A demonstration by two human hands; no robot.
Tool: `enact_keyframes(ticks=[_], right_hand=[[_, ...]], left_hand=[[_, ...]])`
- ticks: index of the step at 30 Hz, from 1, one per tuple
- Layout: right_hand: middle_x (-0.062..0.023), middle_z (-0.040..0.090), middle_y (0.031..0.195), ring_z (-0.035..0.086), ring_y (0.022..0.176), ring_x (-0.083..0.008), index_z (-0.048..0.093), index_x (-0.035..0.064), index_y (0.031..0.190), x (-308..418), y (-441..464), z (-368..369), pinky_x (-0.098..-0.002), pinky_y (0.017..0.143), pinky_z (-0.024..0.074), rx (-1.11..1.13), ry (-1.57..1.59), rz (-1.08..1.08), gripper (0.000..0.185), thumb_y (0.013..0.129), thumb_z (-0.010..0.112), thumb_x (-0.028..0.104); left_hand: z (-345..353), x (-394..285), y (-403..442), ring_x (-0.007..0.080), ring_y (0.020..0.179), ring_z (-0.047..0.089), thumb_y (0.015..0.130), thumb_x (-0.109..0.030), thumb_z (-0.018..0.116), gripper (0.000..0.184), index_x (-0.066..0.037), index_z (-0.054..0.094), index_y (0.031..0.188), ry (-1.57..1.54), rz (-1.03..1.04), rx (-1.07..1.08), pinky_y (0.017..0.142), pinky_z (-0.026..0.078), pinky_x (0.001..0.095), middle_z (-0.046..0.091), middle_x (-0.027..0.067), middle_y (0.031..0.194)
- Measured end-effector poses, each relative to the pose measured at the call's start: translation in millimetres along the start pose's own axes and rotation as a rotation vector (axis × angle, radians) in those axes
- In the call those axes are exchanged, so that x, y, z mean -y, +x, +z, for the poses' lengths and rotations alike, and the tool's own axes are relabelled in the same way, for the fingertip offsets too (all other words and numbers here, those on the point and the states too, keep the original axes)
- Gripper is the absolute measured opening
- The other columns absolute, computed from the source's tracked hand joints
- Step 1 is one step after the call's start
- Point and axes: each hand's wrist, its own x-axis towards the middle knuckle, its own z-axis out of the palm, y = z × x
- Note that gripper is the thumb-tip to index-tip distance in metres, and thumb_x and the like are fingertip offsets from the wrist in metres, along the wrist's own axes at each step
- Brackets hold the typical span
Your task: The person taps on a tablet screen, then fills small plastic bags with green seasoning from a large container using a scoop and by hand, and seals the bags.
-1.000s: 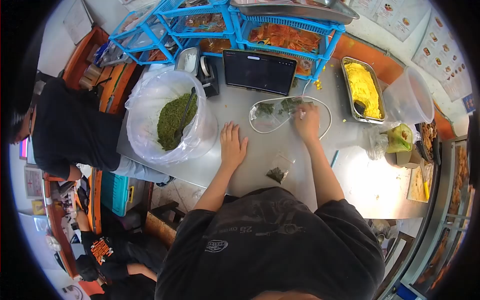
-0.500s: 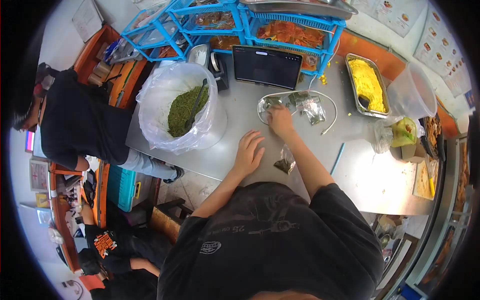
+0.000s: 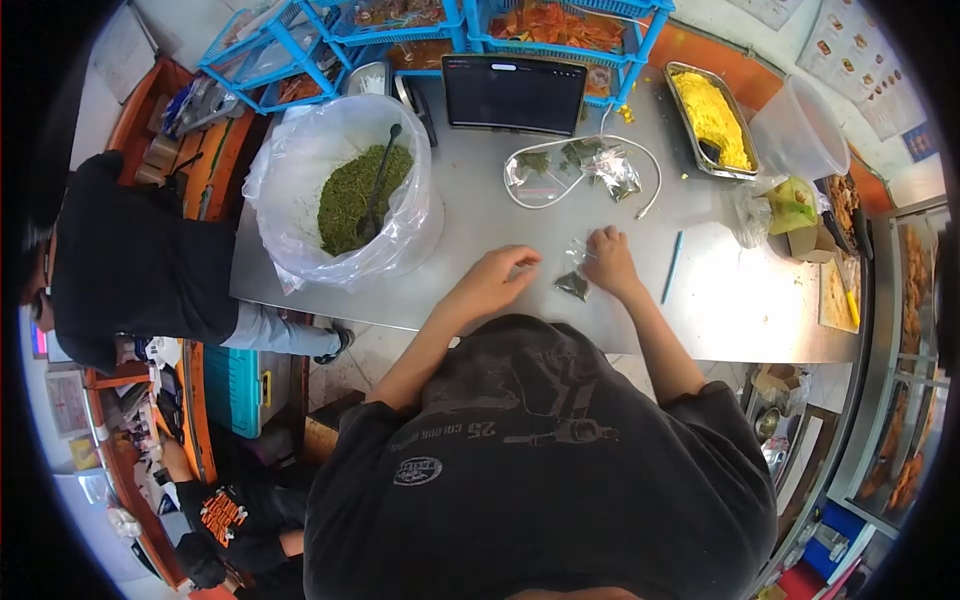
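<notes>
Clock positions are centred on the small bag; 12 o'clock is the top of the view.

At 9 o'clock, far side: a co-worker (image 3: 145,260) in a dark top. At 10 o'clock: a white tub (image 3: 427,225) with a clear plastic liner, containing chopped green herb (image 3: 345,215) and a dark-handled utensil (image 3: 382,175). At 9 o'clock, close in: the left hand (image 3: 492,282), above the metal table (image 3: 480,205), fingers loosely curved, thumb apart, gripping nothing. Between 11 and 12 o'clock: a tablet (image 3: 515,95), screen dark.

Centre: the small bag (image 3: 572,287), on the table directly in front of the person, dark green contents at its lower end, clear portion above. At 12 o'clock: a white cable (image 3: 644,212), looped around filled packets (image 3: 617,175). At 2 o'clock: the right hand (image 3: 611,262), fingers bent, tips at the bag's clear portion; whether they pinch it cannot be determined. Near 3 o'clock: a slim blue stick (image 3: 672,268). Between 1 and 2 o'clock: a metal tray (image 3: 728,173) of yellow food (image 3: 708,105).
</notes>
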Motion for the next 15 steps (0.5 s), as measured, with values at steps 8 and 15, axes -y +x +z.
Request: enact_keyframes(ticks=[8,15], right_hand=[[-0.0145,0.061,0.074,0.061,0.069,-0.0332,0.058,0.0001,0.098,6,-17,11,-0.0433,0.067,0.0491,-0.165,0.402,0.182,0.032,0.069,0.071,0.01],[-0.0051,0.063,0.073,0.055,0.065,-0.0116,0.064,-0.001,0.087,26,0,-24,-0.0296,0.059,0.0448,0.058,0.674,0.089,0.012,0.082,0.067,0.009]], left_hand=[[-179,-103,-71,0.0359,0.11,0.055,0.089,-0.02,0.063,0.033,-0.001,0.061,0.115,0.745,0.154,-1.074,0.097,0.04,0.0425,0.061,0.0178,0.117],[-294,42,-106,0.0209,0.095,0.062,0.084,-0.007,0.055,0.04,0.003,0.056,0.123,0.297,-0.193,-0.823,0.084,0.047,0.0318,0.065,0.0156,0.106]])
